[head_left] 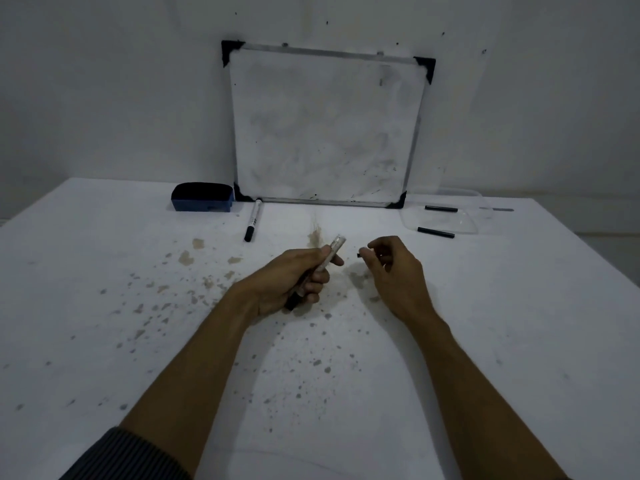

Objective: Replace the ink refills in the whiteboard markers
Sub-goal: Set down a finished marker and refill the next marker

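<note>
Fig.: L hand fingers clenched round marker, open end up, above table centre. R hand pinches small dark end plug just beside it. Step, judged: barrel opened. Next calls for pulling the old refill; spare refills lie far R near tray.

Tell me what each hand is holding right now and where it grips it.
The left hand is wrapped around the middle of a marker barrel. The right hand pinches a small dark piece at its fingertips; what it is cannot be told.
</note>
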`<state>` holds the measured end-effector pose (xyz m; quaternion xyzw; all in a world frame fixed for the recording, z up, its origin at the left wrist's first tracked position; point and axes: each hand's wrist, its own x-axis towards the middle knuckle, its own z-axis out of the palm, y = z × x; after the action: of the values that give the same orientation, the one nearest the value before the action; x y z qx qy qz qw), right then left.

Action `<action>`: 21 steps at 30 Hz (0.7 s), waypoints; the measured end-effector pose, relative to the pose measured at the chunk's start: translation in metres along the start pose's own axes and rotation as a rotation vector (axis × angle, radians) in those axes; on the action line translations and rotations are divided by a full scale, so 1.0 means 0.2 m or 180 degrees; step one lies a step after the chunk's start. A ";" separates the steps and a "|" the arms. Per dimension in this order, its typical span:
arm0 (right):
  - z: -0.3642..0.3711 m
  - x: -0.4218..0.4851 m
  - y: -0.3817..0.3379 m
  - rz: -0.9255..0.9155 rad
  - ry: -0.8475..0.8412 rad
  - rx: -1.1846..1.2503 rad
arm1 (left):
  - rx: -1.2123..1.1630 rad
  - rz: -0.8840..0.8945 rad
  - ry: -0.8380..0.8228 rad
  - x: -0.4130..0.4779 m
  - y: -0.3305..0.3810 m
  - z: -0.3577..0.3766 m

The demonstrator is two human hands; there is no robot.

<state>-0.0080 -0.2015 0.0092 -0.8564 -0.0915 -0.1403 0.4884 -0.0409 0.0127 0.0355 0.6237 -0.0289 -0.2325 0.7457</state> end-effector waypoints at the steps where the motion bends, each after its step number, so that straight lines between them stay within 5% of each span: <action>1: -0.01 0.00 0.01 -0.0045 0.0012 -0.0025 | -0.0066 0.0048 0.0041 0.01 -0.01 -0.01; 11: 0.02 -0.01 0.03 -0.0230 -0.0195 -0.0611 | 0.0186 0.0283 0.0277 0.03 -0.03 0.00; 14: 0.00 -0.01 -0.02 -0.0236 -0.0010 -0.0191 | 0.0267 0.0308 0.0249 0.02 -0.03 0.01; 21: -0.02 -0.06 -0.11 -0.0239 -0.0539 0.0805 | 0.0931 0.0423 0.0255 0.01 -0.03 0.03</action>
<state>-0.0275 -0.1940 0.0254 -0.7929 -0.1812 -0.0730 0.5772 -0.0425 0.0065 0.0311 0.7311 -0.0739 -0.1509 0.6612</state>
